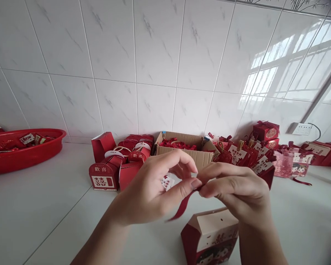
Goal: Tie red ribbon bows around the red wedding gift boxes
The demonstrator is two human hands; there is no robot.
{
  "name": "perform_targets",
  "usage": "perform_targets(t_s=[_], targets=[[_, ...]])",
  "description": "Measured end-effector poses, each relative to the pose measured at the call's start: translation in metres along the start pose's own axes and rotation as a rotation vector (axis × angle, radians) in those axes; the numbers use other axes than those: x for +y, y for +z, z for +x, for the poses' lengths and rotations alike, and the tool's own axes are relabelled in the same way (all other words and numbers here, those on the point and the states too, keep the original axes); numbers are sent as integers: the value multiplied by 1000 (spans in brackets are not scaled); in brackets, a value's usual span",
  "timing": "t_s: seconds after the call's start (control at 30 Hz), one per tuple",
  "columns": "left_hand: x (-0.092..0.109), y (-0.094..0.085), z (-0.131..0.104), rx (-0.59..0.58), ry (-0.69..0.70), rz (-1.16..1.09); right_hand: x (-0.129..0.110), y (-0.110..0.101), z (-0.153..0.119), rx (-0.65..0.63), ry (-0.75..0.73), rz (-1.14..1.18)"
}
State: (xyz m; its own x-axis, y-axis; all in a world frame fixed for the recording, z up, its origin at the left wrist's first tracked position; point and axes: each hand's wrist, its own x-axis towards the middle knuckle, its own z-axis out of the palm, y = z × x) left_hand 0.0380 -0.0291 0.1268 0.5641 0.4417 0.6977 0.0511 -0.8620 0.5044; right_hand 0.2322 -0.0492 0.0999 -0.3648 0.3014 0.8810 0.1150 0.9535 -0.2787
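In the middle of the view, my left hand and my right hand meet at their fingertips, both pinching a dark red ribbon. One end of the ribbon hangs down below my left thumb. A small white printed tag shows through the gap between my left thumb and fingers; what it hangs from is hidden. Below my hands, a red and cream gift box with a peaked top and small holes along its ridge stands upright on the white surface, touched by neither set of fingertips.
A red basin with small packets lies at the left. Red gift boxes stand left of an open cardboard box. Further right are more red boxes with tags, a pink bag and a wall socket.
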Motion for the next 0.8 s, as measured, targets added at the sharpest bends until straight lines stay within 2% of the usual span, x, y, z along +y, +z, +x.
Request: perform_targets(t_s=[0.13,0.27,0.37,0.47,0.63,0.8], targets=[[-2,3,0,-21,44,65,5,-2,0,3,-15,1],[-6,7,2,52,70,107,7,5,1,82,23,-14],[-7,11,4,115,55,45,6,11,2,169,61,-11],[-7,14,6,148,25,-45,4,13,1,172,86,-4],[-4,12,6,68,-68,-138,2,9,1,150,89,17],[-3,8,6,-23,-174,-179,5,4,1,48,28,41]])
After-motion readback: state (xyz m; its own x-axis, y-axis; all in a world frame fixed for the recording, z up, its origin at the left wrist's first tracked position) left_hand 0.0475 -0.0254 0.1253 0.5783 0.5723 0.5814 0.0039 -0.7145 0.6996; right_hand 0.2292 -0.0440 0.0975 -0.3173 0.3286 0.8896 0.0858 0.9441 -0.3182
